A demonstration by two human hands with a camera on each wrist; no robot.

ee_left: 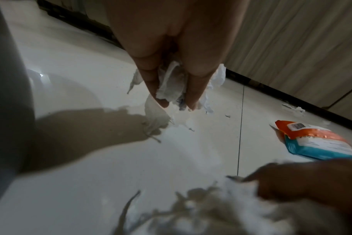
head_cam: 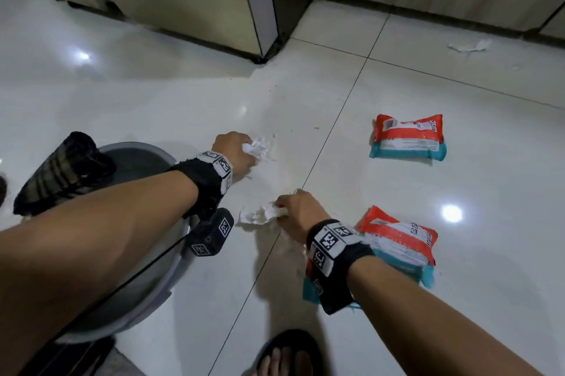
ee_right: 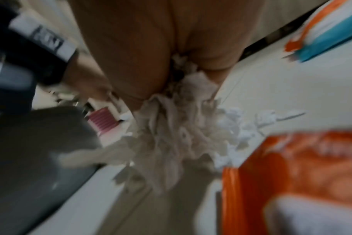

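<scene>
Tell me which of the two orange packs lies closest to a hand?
The pack beside the right hand, partly hidden by that wrist; the other pack lies alone, farther toward the wall.

Behind your left hand, a black wrist strap carries white blocks printed with black square codes; the band behind your right hand matches. At the strap's 6 o'clock hangs a black coded camera box, trailing a thin black cable. You wear a black sandal at 6 o'clock.
</scene>
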